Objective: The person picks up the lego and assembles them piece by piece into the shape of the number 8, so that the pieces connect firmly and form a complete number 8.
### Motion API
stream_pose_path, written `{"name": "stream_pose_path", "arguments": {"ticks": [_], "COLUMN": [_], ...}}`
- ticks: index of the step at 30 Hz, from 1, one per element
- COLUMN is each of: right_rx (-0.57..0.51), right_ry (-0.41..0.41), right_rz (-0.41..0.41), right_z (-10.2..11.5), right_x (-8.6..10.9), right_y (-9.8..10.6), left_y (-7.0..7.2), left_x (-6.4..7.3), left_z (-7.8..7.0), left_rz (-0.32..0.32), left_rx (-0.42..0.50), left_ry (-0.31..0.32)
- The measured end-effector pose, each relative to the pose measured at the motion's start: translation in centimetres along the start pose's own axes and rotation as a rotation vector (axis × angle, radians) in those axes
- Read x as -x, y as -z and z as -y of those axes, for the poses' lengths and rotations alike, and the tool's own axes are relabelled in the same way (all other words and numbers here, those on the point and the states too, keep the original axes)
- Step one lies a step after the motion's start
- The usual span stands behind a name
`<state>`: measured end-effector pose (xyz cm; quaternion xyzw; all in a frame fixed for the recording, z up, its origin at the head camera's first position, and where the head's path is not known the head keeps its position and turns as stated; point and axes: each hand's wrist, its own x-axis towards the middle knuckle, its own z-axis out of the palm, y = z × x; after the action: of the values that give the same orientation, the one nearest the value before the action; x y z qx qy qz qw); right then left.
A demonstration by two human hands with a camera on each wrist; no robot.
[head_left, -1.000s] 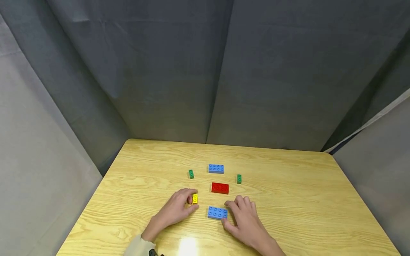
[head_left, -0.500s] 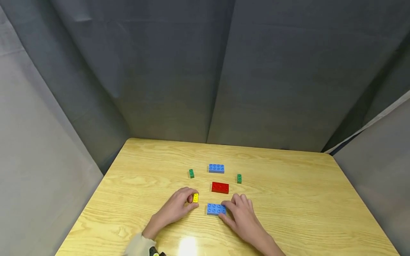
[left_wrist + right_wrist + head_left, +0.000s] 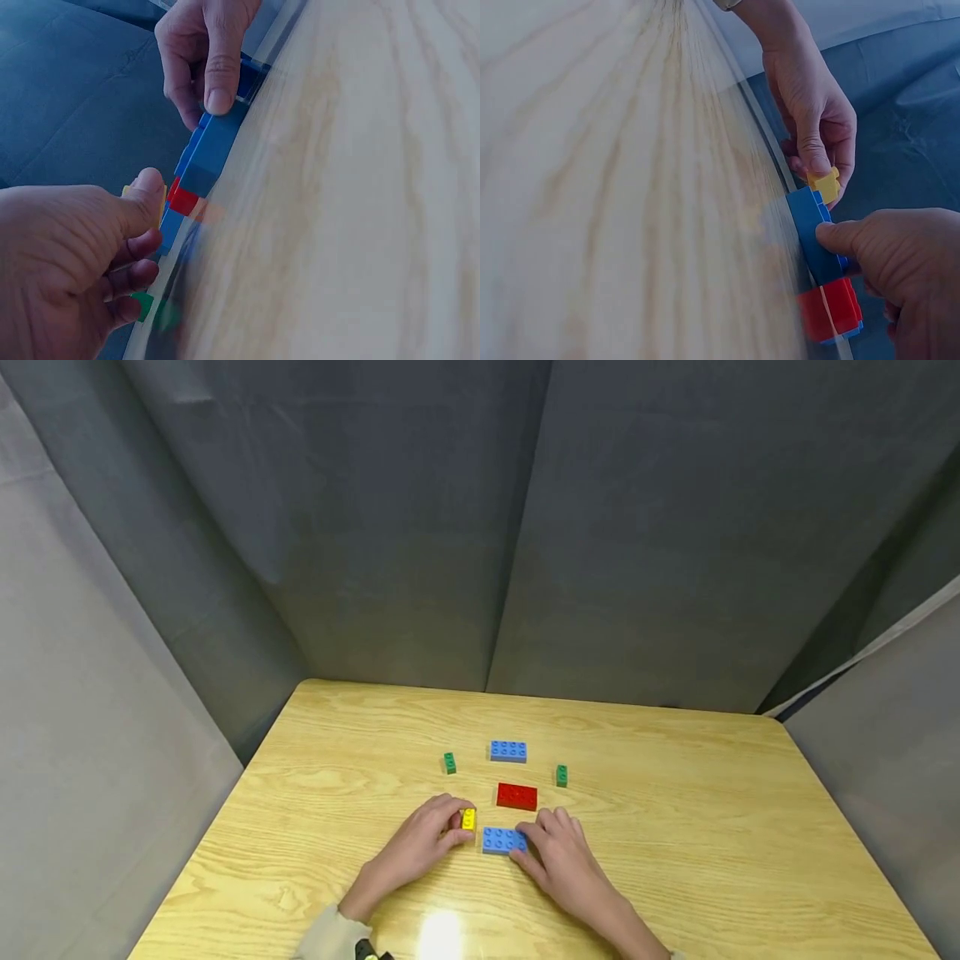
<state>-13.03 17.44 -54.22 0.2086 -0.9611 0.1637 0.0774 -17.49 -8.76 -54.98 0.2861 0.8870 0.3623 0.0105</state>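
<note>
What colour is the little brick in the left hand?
The little brick in the left hand is yellow; it shows best in the head view.

Grey curtain (image 3: 390, 527) behind wooden table (image 3: 712, 827)

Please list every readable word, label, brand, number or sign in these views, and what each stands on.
Readable text: none in any view.
Yellow brick, near blue brick, red brick: any stud marks are too small to read.
Dark item by the left sleeve: cut off by the frame, no lettering legible.
</note>
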Motion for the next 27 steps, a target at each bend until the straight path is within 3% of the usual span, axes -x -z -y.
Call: {"name": "stream_pose_path", "arguments": {"ticks": [12,27], "right_rx": [-0.004,0.022], "right_ry": [0.019,0.041], "right_rz": [-0.013,-0.032], "right_z": [-0.1,-0.1], "right_x": [-0.1,-0.1], "right_y": [0.2,0.1], "left_y": [-0.7,-1.4], "left_x": [-0.1,-0.2], "left_z": [-1.4,-1.8], "left_rz": [0.034,-0.001], "left_rx": [0.044,0.019], "left_ry": [0.007,-0.042]}}
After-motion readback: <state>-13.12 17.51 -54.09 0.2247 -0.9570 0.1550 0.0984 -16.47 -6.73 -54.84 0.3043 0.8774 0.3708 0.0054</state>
